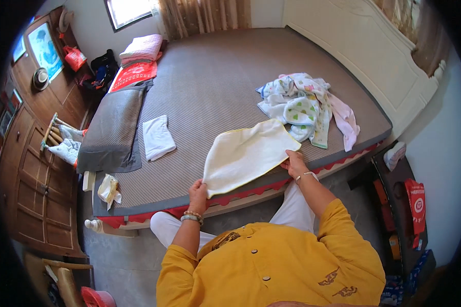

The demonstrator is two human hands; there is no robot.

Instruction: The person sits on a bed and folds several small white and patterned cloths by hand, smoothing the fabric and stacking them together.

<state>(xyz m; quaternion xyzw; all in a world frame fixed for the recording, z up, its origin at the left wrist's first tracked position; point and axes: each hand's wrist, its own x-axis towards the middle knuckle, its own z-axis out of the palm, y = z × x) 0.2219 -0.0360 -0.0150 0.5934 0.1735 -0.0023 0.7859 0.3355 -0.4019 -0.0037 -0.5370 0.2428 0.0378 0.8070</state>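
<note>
A white towel with a thin yellow edge [248,156] is spread out over the front of the bed, held by its near corners. My left hand [198,193] pinches the left corner. On the right, my right hand [294,163] grips the other near corner, fingers closed on the cloth. Just beyond the towel's right end lies a loose heap of printed cloths and small clothes [305,107], with a pink sleeve-like piece [346,123] trailing off it. To the left rests a folded white cloth [158,137], apart from the towel.
The bed's grey-brown mat [205,77] extends away to a cream headboard [353,46] at right. A folded grey mat [115,123] and pink bedding [142,48] line the left side. A tissue pack [108,190] sits at the near left corner. Wooden cabinets [41,184] stand farther left.
</note>
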